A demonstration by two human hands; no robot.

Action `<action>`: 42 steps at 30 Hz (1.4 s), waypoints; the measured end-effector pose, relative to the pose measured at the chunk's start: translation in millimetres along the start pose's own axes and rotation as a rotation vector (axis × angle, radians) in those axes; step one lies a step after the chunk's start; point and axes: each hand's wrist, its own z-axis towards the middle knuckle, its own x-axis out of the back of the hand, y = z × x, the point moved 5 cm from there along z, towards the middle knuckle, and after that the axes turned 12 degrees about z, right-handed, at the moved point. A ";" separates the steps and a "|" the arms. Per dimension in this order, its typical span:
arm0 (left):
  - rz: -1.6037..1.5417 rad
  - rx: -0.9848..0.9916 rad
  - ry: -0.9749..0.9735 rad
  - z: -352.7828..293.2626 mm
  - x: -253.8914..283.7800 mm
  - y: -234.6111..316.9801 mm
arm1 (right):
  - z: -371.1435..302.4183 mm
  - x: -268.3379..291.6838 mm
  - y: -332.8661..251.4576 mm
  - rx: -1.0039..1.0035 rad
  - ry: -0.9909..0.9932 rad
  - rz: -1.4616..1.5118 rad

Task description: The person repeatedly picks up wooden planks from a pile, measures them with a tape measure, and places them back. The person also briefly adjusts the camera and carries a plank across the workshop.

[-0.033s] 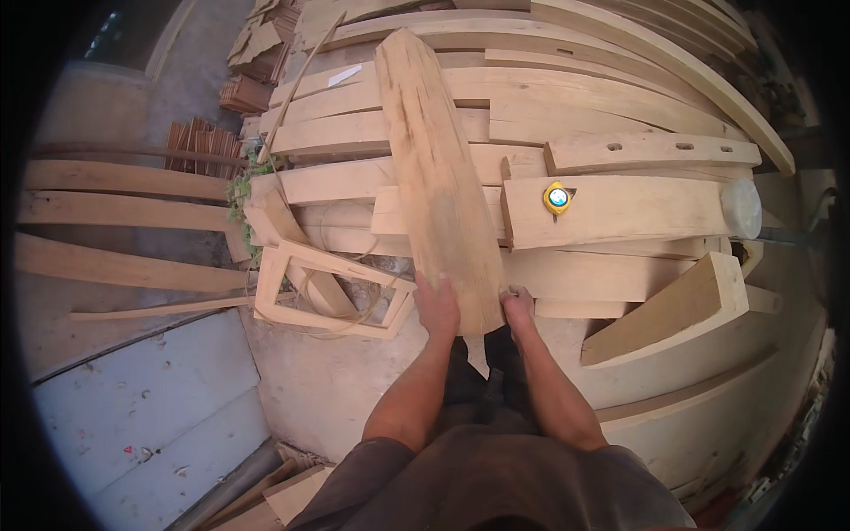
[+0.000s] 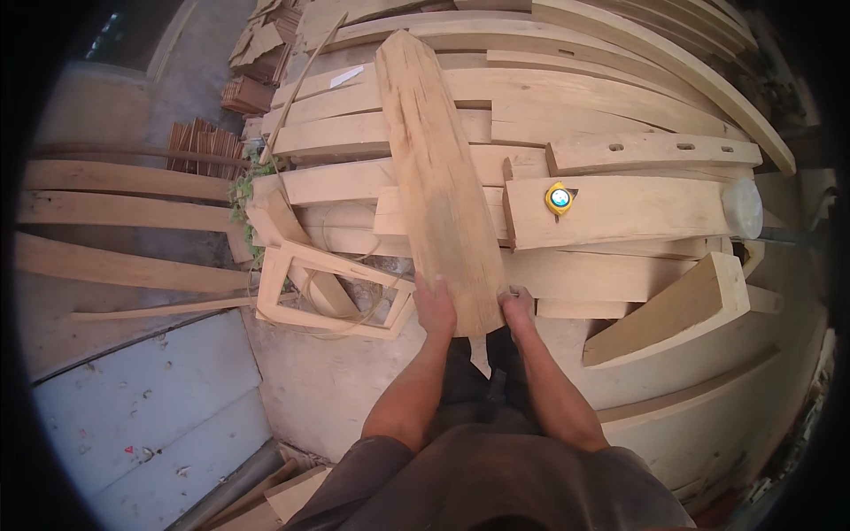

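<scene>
A long, thick wooden plank (image 2: 443,195) with dark cracks and a grey stain stretches away from me over other timber. My left hand (image 2: 436,305) grips its near end at the left edge, thumb on top. On the right edge of the same end, my right hand (image 2: 517,306) is closed round the wood. The fingers of both hands are partly hidden by the plank. To the right, a yellow tape measure (image 2: 560,200) lies on a wide pale board (image 2: 642,212). Left of the plank rests a wooden frame (image 2: 332,329) with an open middle.
Several long boards (image 2: 584,84) are stacked beyond the plank. A board with slots (image 2: 651,152) and a whitish round container (image 2: 742,209) are at the right, near a curved timber piece (image 2: 673,310). A blue-grey panel (image 2: 159,416) lies at lower left, below several long strips (image 2: 124,208).
</scene>
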 end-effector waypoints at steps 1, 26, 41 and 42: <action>-0.128 0.012 -0.057 10.0 -2.7 -14.5 | -3.1 -5.2 -2.8 0.025 -0.010 -0.040; -0.439 -0.262 -0.310 79.7 39.1 -75.2 | 57.5 32.2 -218.3 0.710 0.295 -0.817; -0.540 -0.262 -0.497 18.5 95.1 -14.2 | -91.4 -65.4 -152.1 0.063 -0.724 0.280; -0.536 -0.269 -0.581 16.8 83.6 -24.8 | -95.1 -72.5 -125.1 0.078 -0.803 0.212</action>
